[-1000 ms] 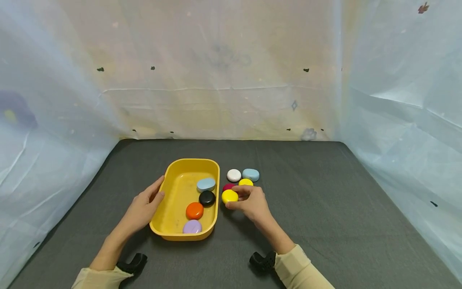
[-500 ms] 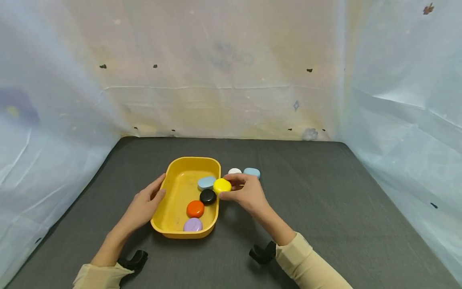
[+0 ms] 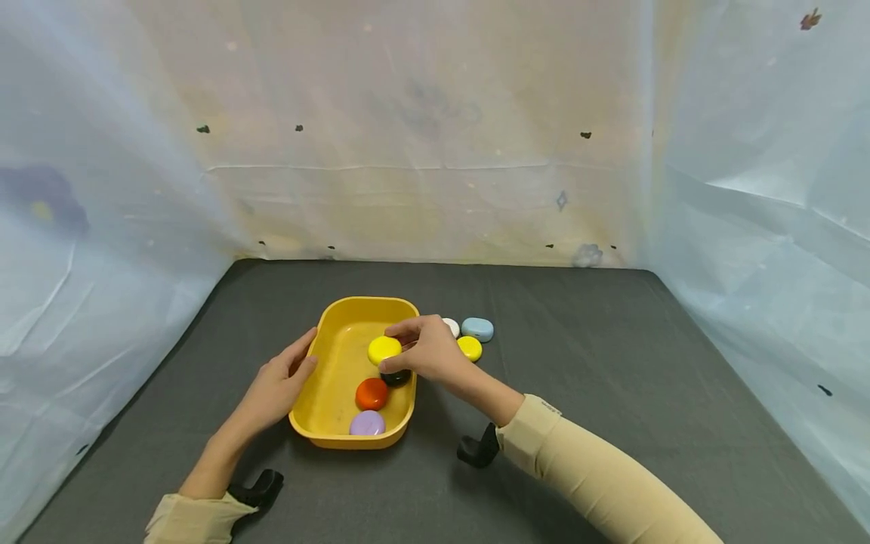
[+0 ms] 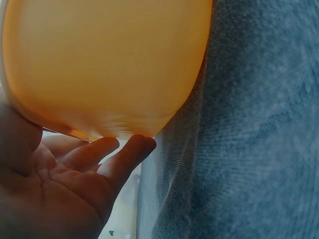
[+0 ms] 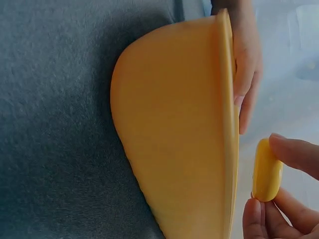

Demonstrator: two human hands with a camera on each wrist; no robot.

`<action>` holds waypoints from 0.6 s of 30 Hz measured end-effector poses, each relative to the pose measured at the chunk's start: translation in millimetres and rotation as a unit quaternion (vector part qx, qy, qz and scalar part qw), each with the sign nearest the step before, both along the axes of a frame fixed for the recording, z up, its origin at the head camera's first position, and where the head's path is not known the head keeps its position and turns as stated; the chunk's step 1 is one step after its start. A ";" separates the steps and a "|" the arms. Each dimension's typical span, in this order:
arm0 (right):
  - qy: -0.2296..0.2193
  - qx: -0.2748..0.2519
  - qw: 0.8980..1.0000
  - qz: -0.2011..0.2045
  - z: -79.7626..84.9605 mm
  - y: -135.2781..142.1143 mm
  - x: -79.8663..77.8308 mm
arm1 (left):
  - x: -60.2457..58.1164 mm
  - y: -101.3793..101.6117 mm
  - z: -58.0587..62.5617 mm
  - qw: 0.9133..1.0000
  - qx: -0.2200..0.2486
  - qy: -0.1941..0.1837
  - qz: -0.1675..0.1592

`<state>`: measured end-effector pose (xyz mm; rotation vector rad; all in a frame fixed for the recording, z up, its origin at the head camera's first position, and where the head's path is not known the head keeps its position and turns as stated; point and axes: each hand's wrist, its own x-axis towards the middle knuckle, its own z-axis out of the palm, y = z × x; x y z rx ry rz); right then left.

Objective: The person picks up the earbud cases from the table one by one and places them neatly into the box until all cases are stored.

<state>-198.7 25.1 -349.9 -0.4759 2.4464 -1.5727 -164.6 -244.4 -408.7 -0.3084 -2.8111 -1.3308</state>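
Note:
Over the inside of a yellow plastic tray [image 3: 331, 385], my right hand [image 3: 433, 351] pinches a smooth, round yellow pebble-shaped piece [image 3: 384, 350] between thumb and fingers. In the right wrist view this yellow piece [image 5: 266, 172] stands edge-on, above the tray's rim. My left hand [image 3: 274, 387] rests against the tray's left side, its extended fingers touching the outer wall in the left wrist view. Inside the tray lie a black piece [image 3: 396, 378], partly covered by my right hand, an orange piece [image 3: 371, 394] and a lilac piece [image 3: 367, 423]. The light blue piece in the tray is hidden.
Right of the tray, on the dark grey cloth [image 3: 578, 363], lie a white piece [image 3: 451, 327], a light blue oblong piece [image 3: 477, 329] and another yellow piece [image 3: 470, 348]. A crimson piece there is hidden behind my right hand. Pale plastic sheeting [image 3: 421, 204] encloses the table's back and sides.
My right hand has carried the yellow piece left from beside the tray, across its right rim, to over its inside. The left hand has stayed at the tray's side.

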 end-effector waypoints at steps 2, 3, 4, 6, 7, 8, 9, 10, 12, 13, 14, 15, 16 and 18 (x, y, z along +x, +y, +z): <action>-0.002 0.007 1.000 -0.001 0.8 -3.2 -2.2 | 0.0 -0.1 0.0 1.000 -0.001 0.000 0.000; 0.000 0.010 1.000 -0.001 1.3 -4.6 -3.2 | 0.0 -0.1 0.2 1.000 -0.001 0.000 0.000; 0.002 0.011 1.000 0.001 1.7 -5.9 -3.9 | -0.2 -0.2 0.3 1.000 -0.002 0.001 0.000; 0.008 0.016 1.000 0.005 2.5 -8.5 -5.1 | -0.6 -0.5 0.6 1.000 -0.002 0.002 -0.001; 0.011 0.018 1.000 0.007 2.8 -9.9 -5.9 | -0.6 -0.6 1.0 1.000 -0.001 0.002 -0.001; 0.012 0.019 1.000 0.010 3.2 -11.1 -6.3 | -0.7 -0.8 1.0 1.000 0.000 0.002 -0.001; 0.013 0.018 1.000 0.012 3.4 -12.2 -6.7 | -0.7 -1.0 1.0 1.000 0.001 0.001 -0.001; 0.012 0.015 1.000 0.014 3.4 -13.2 -7.2 | -0.6 -1.2 0.8 1.000 0.002 0.001 -0.001; 0.003 0.006 1.000 0.013 4.2 -14.2 -7.7 | -0.5 -1.2 0.7 1.000 0.004 -0.001 -0.002; -0.005 0.000 1.000 0.011 4.7 -14.3 -8.0 | -0.3 -1.1 0.6 1.000 0.005 -0.001 -0.002; -0.012 -0.007 1.000 0.006 5.8 -13.8 -8.0 | -0.3 -1.0 0.4 1.000 0.005 -0.001 -0.002; -0.017 -0.016 1.000 0.000 7.2 -12.8 -8.2 | -0.2 -0.8 0.5 1.000 0.004 -0.003 -0.002; -0.021 -0.025 0.999 -0.008 8.9 -11.2 -8.3 | -0.2 -0.6 0.7 1.000 0.004 -0.004 -0.002; -0.025 -0.047 0.998 -0.024 12.5 -6.5 -8.3 | -0.1 0.1 1.5 1.000 0.002 -0.007 0.000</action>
